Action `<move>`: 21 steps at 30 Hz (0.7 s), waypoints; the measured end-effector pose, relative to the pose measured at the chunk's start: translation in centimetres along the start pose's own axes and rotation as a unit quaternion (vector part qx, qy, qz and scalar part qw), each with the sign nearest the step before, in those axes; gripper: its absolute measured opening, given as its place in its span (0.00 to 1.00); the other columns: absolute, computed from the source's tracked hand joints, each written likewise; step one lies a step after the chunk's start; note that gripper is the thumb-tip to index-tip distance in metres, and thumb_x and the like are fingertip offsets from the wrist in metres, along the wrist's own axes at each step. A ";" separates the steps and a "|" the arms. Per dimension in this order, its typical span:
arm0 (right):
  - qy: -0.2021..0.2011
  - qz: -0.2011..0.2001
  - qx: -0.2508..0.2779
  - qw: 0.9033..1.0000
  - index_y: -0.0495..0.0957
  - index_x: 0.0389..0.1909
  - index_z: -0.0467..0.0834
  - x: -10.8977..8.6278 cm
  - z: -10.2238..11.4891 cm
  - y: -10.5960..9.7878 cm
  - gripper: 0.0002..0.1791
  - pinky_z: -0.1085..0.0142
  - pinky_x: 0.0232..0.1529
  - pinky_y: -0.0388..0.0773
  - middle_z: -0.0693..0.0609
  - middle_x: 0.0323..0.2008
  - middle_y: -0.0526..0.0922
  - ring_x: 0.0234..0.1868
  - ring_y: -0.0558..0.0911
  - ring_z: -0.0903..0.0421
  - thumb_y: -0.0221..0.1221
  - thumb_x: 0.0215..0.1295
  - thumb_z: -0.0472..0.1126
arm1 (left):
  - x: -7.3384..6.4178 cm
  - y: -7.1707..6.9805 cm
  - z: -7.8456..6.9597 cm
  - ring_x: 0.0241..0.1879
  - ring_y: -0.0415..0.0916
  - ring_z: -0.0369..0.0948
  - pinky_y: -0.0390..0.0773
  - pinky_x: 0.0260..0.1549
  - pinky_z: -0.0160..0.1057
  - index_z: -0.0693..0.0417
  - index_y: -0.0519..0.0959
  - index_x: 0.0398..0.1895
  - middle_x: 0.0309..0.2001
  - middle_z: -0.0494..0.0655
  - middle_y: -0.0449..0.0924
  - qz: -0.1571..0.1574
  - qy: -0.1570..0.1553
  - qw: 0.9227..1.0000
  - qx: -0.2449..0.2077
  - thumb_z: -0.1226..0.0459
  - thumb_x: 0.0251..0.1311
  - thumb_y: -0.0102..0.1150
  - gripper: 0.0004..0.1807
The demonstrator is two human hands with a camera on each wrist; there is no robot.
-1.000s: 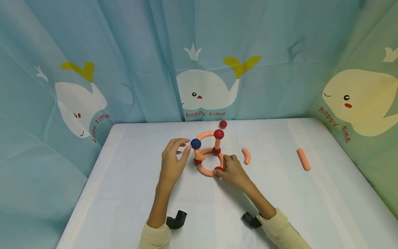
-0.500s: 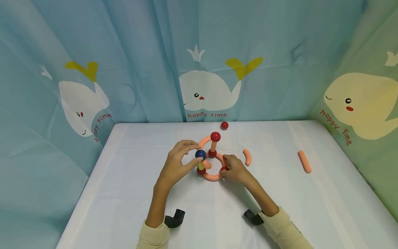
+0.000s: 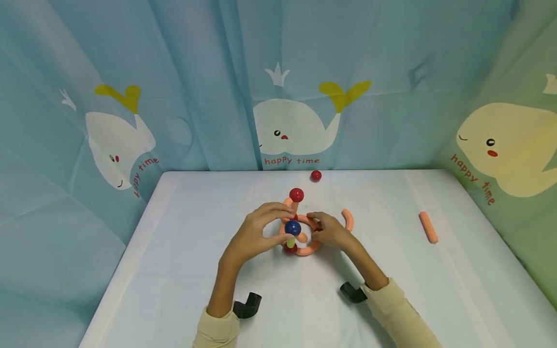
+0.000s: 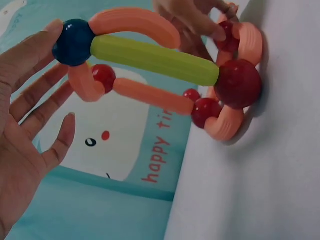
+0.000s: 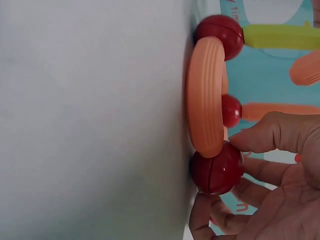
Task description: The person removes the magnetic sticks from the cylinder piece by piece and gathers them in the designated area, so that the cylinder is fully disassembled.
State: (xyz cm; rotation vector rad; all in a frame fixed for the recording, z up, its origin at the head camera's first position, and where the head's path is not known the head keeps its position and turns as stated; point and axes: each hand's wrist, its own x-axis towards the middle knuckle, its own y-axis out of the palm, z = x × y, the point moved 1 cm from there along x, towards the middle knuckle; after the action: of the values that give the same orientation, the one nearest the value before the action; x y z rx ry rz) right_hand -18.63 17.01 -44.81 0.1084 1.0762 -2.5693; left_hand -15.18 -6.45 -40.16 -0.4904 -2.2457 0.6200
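Between the hands stands a structure of magnetic balls and rods, its base a ring of curved orange rods (image 3: 310, 250) joined by red balls. My left hand (image 3: 254, 234) pinches the blue ball (image 4: 74, 42) at an upper corner, thumb on the near side and fingers behind. Below that ball a straight green rod (image 4: 155, 60) runs down to a red base ball (image 4: 239, 84). One curved orange rod (image 4: 135, 26) juts from the blue ball with a free end. At the ring's right side, my right hand (image 3: 335, 233) grips another red base ball (image 5: 217, 169) between thumb and fingers.
A loose curved orange rod (image 3: 348, 220) lies just beyond the right hand. Farther right is a straight orange rod (image 3: 428, 227). One loose red ball (image 3: 315, 176) sits near the table's back edge, before a whale-print curtain (image 3: 209, 96).
The structure has turned, its blue-ball corner swinging right and nearer. My left hand has come from beside the blue ball to pinch it; my right hand stays at the ring's right side.
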 end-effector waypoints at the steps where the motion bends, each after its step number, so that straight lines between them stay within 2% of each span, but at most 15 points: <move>1: -0.004 0.003 0.001 1.000 0.67 0.65 0.31 0.1 0.0 -0.1 0.34 0.63 0.39 0.74 0.35 0.55 0.77 0.46 0.76 0.45 0.58 0.52 0.27 | 0.0 0.1 0.0 0.63 0.71 0.41 0.73 0.62 0.42 0.54 0.81 0.51 0.57 0.45 0.78 0.000 0.004 1.000 0.000 0.64 0.51 0.73 0.22; 4: -0.025 0.014 0.007 1.000 0.68 0.64 0.30 0.5 0.0 -0.4 0.34 0.59 0.46 0.76 0.33 0.60 0.74 0.52 0.76 0.42 0.56 0.50 0.26 | 0.0 0.3 -0.1 0.64 0.71 0.41 0.72 0.62 0.45 0.54 0.81 0.52 0.57 0.44 0.79 0.006 0.003 1.000 0.001 0.63 0.50 0.74 0.23; 9: -0.055 0.038 0.027 0.997 0.67 0.65 0.30 1.5 0.1 -0.6 0.35 0.58 0.46 0.77 0.32 0.60 0.74 0.52 0.76 0.40 0.53 0.50 0.23 | 0.0 0.6 -0.4 0.65 0.69 0.39 0.69 0.64 0.49 0.49 0.80 0.55 0.57 0.39 0.79 0.024 -0.036 0.999 -0.001 0.60 0.52 0.73 0.25; 12: -0.063 0.052 0.036 0.996 0.65 0.66 0.30 2.1 0.1 -0.7 0.34 0.53 0.53 0.78 0.32 0.61 0.73 0.57 0.75 0.37 0.53 0.53 0.23 | 0.0 0.9 -0.5 0.63 0.70 0.36 0.68 0.65 0.50 0.48 0.81 0.54 0.56 0.36 0.80 0.029 -0.049 0.998 -0.002 0.60 0.52 0.73 0.24; 15: -0.072 0.063 0.044 0.994 0.63 0.68 0.31 2.4 0.2 -0.8 0.34 0.46 0.61 0.73 0.31 0.63 0.71 0.61 0.74 0.34 0.54 0.57 0.23 | 0.1 1.1 -0.3 0.62 0.71 0.37 0.68 0.65 0.51 0.45 0.81 0.54 0.55 0.35 0.80 0.028 -0.046 0.999 0.009 0.59 0.52 0.73 0.24; 19: -0.087 0.068 0.055 0.992 0.62 0.69 0.32 2.8 0.3 -0.8 0.32 0.45 0.63 0.70 0.31 0.64 0.70 0.63 0.72 0.33 0.56 0.62 0.26 | 0.0 1.2 -0.2 0.62 0.72 0.38 0.69 0.64 0.52 0.45 0.82 0.53 0.54 0.37 0.81 0.018 -0.044 0.998 0.029 0.56 0.51 0.74 0.24; 21: -0.093 0.057 0.048 0.993 0.63 0.69 0.32 2.9 0.4 -0.7 0.31 0.44 0.63 0.70 0.31 0.64 0.70 0.64 0.71 0.33 0.55 0.63 0.26 | 0.1 1.2 -0.3 0.60 0.73 0.38 0.70 0.63 0.51 0.46 0.82 0.53 0.54 0.38 0.82 0.014 -0.041 0.999 0.031 0.57 0.51 0.74 0.24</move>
State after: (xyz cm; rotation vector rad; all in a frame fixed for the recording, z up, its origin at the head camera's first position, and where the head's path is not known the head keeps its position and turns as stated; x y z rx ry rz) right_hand -21.54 16.39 -44.64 -0.0427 0.8537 -2.4719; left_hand -14.85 -5.36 -40.62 -0.4730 -2.2912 0.7344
